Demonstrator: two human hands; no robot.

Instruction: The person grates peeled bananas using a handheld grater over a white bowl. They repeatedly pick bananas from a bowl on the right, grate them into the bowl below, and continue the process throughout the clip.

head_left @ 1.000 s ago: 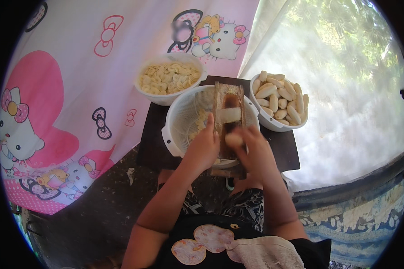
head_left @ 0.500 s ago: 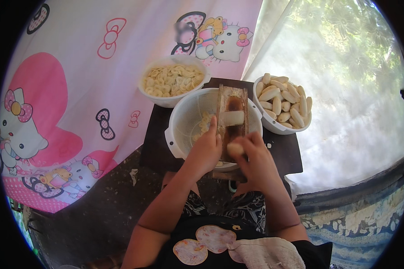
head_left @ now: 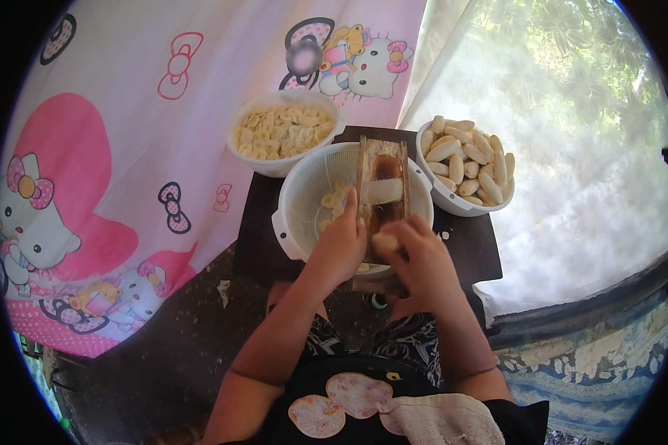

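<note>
A wooden slicer (head_left: 383, 165) with a pale metal plate across its middle rests at a slant over a white strainer basin (head_left: 293, 215). My left hand (head_left: 339, 241) is closed round the slicer's left edge, thumb up along its side. In my right hand (head_left: 421, 252) is a peeled banana (head_left: 384, 243), its pale end showing, held against the lower part of the slicer. My fingers cover the rest of it. Some banana slices (head_left: 335, 199) lie in the basin, left of the slicer.
A white basin (head_left: 254, 157) full of banana slices stands at the far left of the dark table (head_left: 256, 256). At the right is a white bowl (head_left: 464, 206) heaped with whole peeled bananas. A pink printed curtain (head_left: 141, 156) hangs at the left, a sheer white one (head_left: 549, 215) at the right.
A few more slices show in the basin beside my left hand. My right hand and the banana have shifted only slightly along the slicer. My left hand keeps its hold.
</note>
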